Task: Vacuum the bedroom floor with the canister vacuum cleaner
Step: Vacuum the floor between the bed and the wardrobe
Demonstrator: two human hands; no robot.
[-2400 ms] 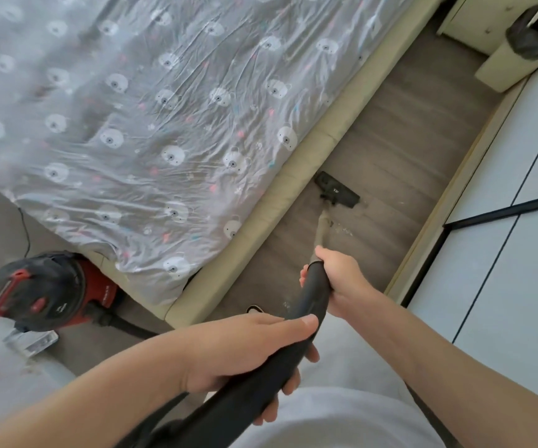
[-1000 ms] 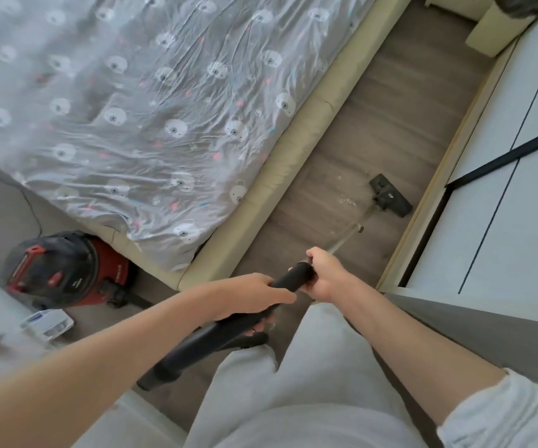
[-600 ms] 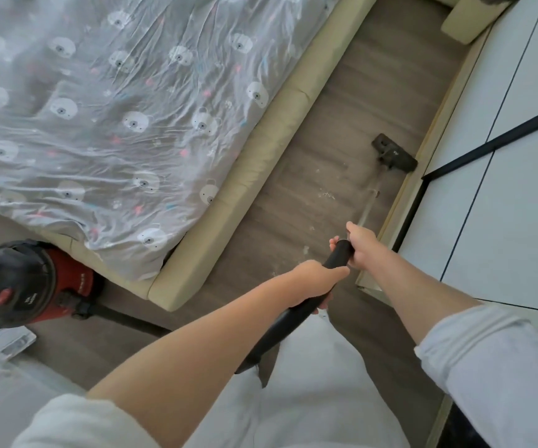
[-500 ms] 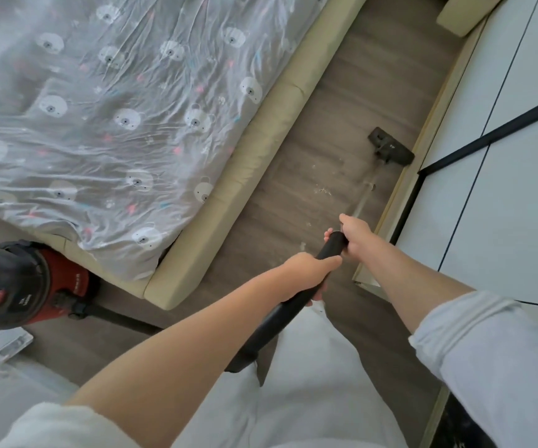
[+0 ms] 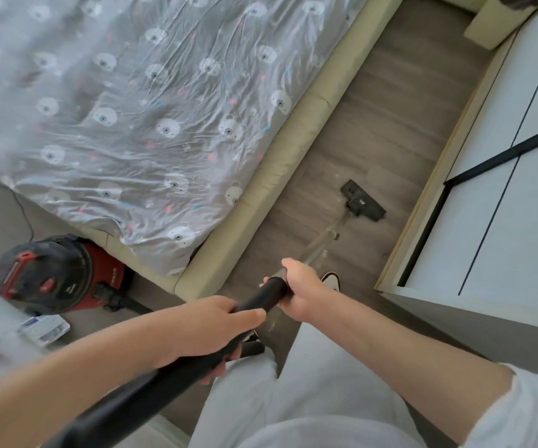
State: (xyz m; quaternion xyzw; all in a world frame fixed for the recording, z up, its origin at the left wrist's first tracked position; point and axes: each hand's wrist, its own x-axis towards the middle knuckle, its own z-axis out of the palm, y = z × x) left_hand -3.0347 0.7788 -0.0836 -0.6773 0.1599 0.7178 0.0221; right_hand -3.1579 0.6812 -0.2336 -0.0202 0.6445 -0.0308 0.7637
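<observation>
your left hand [image 5: 209, 328] and right hand [image 5: 300, 294] each grip the one black hose [image 5: 254, 305]; one floor head [image 5: 363, 205], one red canister [image 5: 57, 273].

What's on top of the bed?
A clear plastic sheet covers the grey bear-print bedding on the bed. Anything beneath that bedding is hidden.
</observation>
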